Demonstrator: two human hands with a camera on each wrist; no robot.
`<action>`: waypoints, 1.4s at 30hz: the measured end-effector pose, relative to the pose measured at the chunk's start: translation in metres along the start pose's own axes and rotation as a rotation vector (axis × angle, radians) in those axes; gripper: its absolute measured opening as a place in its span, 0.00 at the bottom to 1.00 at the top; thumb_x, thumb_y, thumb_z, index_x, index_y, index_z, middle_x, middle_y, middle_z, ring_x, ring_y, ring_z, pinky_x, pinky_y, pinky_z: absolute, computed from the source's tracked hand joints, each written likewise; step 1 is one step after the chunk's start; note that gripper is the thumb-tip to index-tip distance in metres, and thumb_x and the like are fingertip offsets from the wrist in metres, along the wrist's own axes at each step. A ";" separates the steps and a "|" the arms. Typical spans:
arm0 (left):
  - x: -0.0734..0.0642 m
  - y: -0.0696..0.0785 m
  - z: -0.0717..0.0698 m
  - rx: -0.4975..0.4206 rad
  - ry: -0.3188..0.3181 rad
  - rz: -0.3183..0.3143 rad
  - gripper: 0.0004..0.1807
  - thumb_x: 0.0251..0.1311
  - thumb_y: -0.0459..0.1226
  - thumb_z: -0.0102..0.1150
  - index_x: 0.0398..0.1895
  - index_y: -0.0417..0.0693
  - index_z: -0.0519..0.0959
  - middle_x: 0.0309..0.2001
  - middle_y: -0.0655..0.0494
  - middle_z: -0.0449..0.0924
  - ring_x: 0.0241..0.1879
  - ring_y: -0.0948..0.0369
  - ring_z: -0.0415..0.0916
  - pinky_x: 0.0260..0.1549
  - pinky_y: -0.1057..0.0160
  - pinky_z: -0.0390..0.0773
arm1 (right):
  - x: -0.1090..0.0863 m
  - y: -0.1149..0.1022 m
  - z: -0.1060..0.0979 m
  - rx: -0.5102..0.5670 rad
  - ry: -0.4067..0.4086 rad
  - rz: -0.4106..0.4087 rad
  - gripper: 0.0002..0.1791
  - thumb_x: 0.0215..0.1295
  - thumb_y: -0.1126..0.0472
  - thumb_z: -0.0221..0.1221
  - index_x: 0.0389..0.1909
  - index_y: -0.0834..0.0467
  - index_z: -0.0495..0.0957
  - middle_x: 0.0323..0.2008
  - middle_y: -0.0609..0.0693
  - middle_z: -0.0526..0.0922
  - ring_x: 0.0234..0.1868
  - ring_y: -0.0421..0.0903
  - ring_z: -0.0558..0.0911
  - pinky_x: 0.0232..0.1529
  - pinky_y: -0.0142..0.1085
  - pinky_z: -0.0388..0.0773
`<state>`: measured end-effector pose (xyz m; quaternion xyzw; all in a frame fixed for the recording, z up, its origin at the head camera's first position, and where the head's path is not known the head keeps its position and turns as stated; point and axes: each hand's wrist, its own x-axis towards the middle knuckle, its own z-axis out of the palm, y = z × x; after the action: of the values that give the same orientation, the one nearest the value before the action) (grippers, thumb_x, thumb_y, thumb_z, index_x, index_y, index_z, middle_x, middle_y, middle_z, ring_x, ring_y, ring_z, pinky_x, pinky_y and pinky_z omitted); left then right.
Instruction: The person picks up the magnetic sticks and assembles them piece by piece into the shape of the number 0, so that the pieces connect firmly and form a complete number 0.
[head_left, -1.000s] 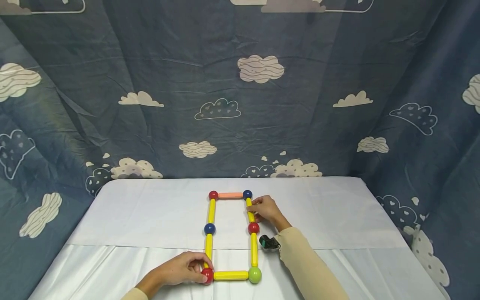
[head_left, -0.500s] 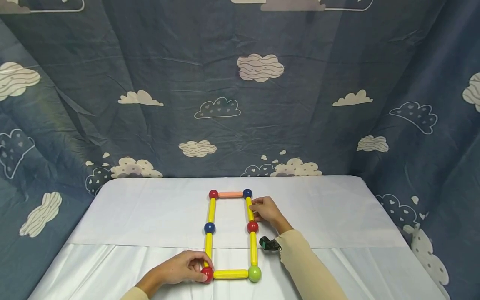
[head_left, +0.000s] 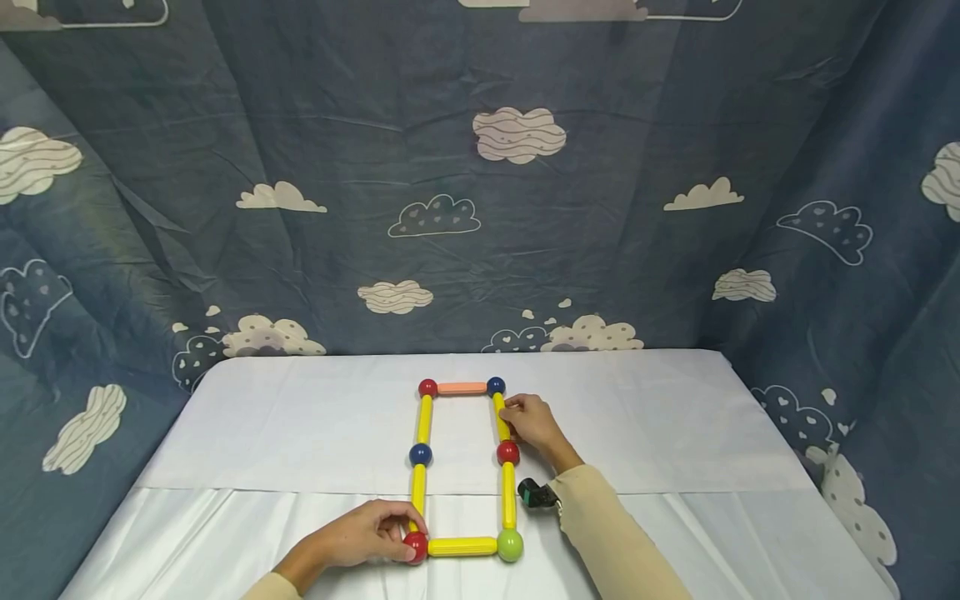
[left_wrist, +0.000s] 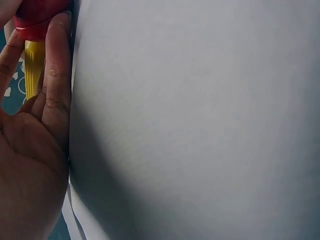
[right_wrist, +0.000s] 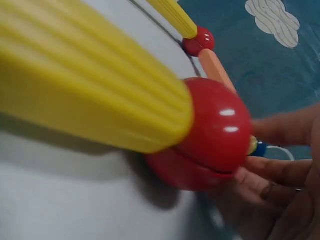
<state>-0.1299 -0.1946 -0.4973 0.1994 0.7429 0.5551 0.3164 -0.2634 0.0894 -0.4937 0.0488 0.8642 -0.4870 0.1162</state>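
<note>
Rods and balls form a long rectangle flat on the white-covered table. At its near left corner my left hand (head_left: 358,535) holds the red ball (head_left: 415,547) between thumb and fingers; the left wrist view shows fingers around that red ball (left_wrist: 37,20). My right hand (head_left: 537,423) pinches the far right yellow rod (head_left: 500,414), between a dark blue ball (head_left: 496,386) and the right-side red ball (head_left: 507,452). In the right wrist view this red ball (right_wrist: 210,132) partly hides the fingers. A green ball (head_left: 510,545) marks the near right corner.
An orange rod (head_left: 462,388) joins the far corners, with a red ball (head_left: 427,388) at its left end. A blue ball (head_left: 421,454) sits mid-left. Dark cloud-print cloth (head_left: 435,267) hangs behind the white table (head_left: 660,417). A small dark camera (head_left: 536,493) is on my right wrist.
My right hand has shifted very slightly along the far right rod, and the right-side red ball nudged left, then back. My left hand stays on its red ball.
</note>
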 end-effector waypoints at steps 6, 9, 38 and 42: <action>0.000 0.000 0.000 -0.010 0.002 0.006 0.14 0.56 0.33 0.67 0.45 0.43 0.79 0.33 0.54 0.75 0.27 0.66 0.69 0.25 0.73 0.69 | -0.001 -0.005 -0.005 -0.184 0.000 -0.020 0.23 0.59 0.56 0.65 0.50 0.67 0.77 0.26 0.52 0.78 0.20 0.42 0.73 0.21 0.29 0.71; 0.000 -0.001 0.000 0.000 0.009 0.003 0.14 0.56 0.33 0.67 0.45 0.44 0.80 0.33 0.54 0.75 0.26 0.65 0.69 0.25 0.73 0.69 | 0.000 -0.005 -0.004 -0.136 -0.033 0.006 0.22 0.59 0.58 0.66 0.50 0.67 0.77 0.22 0.52 0.77 0.15 0.41 0.72 0.18 0.27 0.70; -0.001 -0.002 0.001 0.018 0.035 0.020 0.13 0.56 0.32 0.67 0.45 0.44 0.80 0.34 0.54 0.76 0.26 0.66 0.69 0.25 0.73 0.69 | -0.001 0.002 0.002 0.012 -0.031 0.002 0.21 0.61 0.62 0.62 0.53 0.68 0.74 0.21 0.53 0.77 0.15 0.42 0.73 0.19 0.28 0.73; -0.001 -0.001 0.001 0.026 0.045 0.005 0.13 0.55 0.32 0.67 0.44 0.45 0.81 0.34 0.54 0.76 0.26 0.65 0.69 0.24 0.73 0.69 | -0.001 0.001 0.000 -0.001 -0.026 -0.002 0.25 0.61 0.62 0.62 0.58 0.67 0.72 0.21 0.53 0.78 0.14 0.42 0.73 0.19 0.28 0.72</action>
<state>-0.1287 -0.1947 -0.4981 0.1929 0.7565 0.5507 0.2954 -0.2622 0.0896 -0.4944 0.0414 0.8629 -0.4874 0.1268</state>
